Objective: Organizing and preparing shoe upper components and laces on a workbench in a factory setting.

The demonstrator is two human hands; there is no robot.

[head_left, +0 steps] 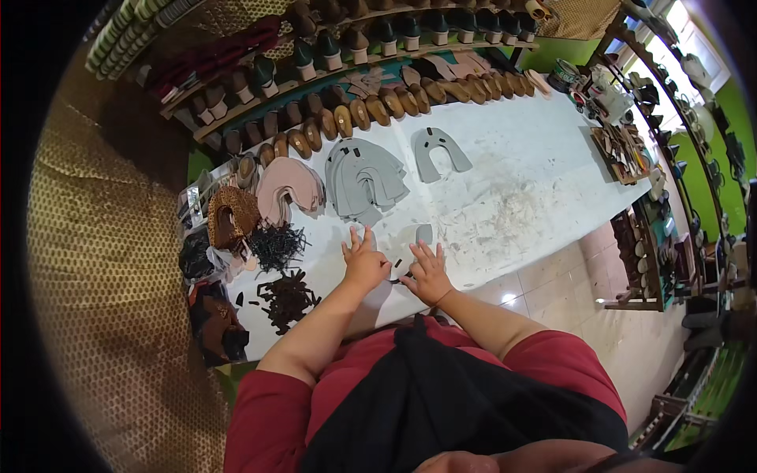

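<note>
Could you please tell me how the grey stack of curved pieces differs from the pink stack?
The grey stack shows small black patches near its top; the pink stack shows none. The grey stack looks larger and lies to the right of the pink stack. Both are arch-shaped.

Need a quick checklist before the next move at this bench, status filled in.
1. Hands in view: ok; left hand and right hand are low over the white worktop.
2. Small black strip within reach: ok, between the hands.
3. Gray piece fully visible: not ok, only part shows beyond the right fingers.
4. Gray U-shaped stack clear of hands: ok, just beyond the left fingertips.
5. Worktop clean: not ok, dark smudges on the right.
6. Strip's underside: cannot tell.
</note>
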